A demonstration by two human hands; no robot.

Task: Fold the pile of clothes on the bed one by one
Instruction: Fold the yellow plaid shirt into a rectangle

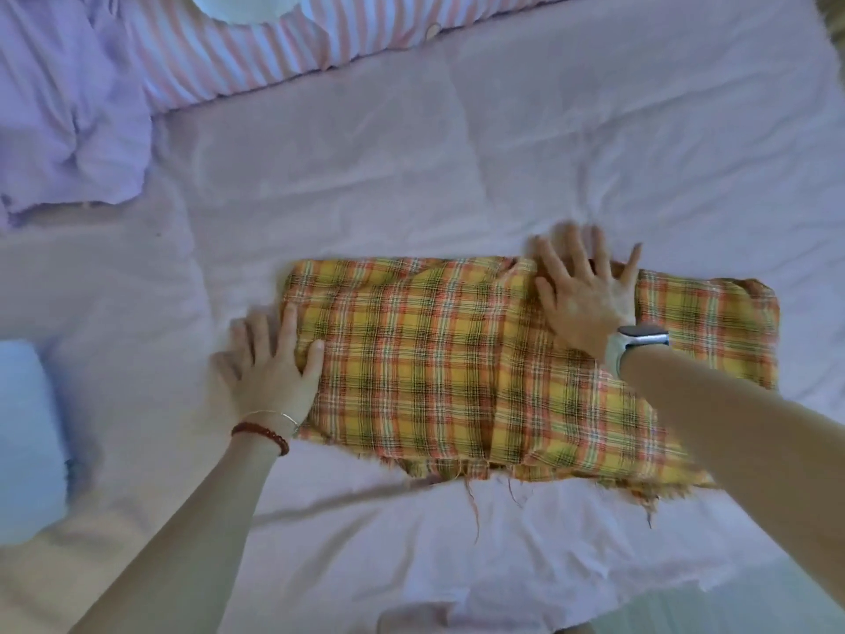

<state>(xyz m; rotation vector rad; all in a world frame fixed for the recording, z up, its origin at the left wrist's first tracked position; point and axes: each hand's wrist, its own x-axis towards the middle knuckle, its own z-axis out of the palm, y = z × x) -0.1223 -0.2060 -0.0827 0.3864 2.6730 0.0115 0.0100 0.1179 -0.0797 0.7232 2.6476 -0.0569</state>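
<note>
Fingers spread wide and flat on both hands, gripping nothing. Left hand (270, 372) pressed palm-down at the near-left edge of a yellow plaid cloth (457, 359), thumb and one finger on the fabric, the other fingers on the sheet just beside it. Right hand (585, 295) laid flat across the cloth's far edge, right of centre, fingertips reaching past the hem onto the bedding. Red bead bracelet (260, 434) and a thin silver bangle (286, 416) at the left wrist; white watch (635, 343) at the right wrist. Both forearms bare, entering from the near side.

Cloth folded into a long rectangle, running left to right across the middle of the bed, checked in yellow, orange and green, near edge frayed with loose threads trailing toward the viewer. Pale lilac sheet (411, 176) beneath, creased. Crumpled lilac garment (68, 121) at far left, well apart from the cloth. Pink-and-white striped fabric (256, 52) along the far edge of the bed.
</note>
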